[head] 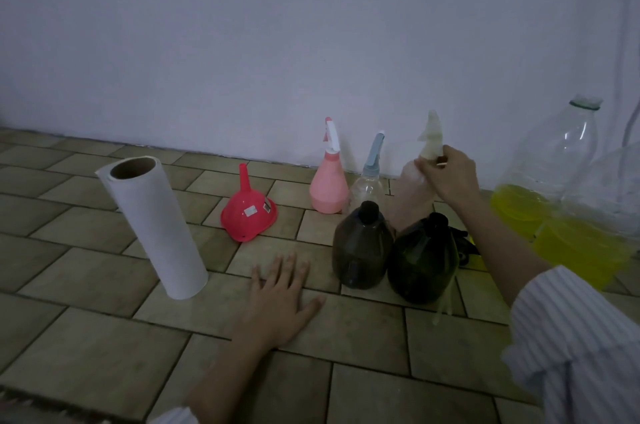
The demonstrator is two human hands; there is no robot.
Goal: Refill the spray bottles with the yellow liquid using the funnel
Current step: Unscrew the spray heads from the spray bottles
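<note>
My right hand [450, 174] grips the neck of a pale pink spray bottle [412, 195] just under its whitish spray head [432, 133], near the wall. My left hand [280, 295] rests flat on the tiled floor with fingers spread. A red funnel [247, 212] lies mouth down on the floor, spout up. A pink spray bottle [329, 186] and a clear one with a blue head [370, 181] stand by the wall. Two dark bottles [362, 247] [424, 261] stand in front. Two large clear bottles with yellow liquid [526, 205] [585, 247] stand at the right.
A roll of white paper towel [156, 226] stands upright on the floor at the left. A white wall [242, 43] runs along the back. Brown floor tiles [104, 347] stretch in front of me. A black object [462, 243] lies behind the dark bottles.
</note>
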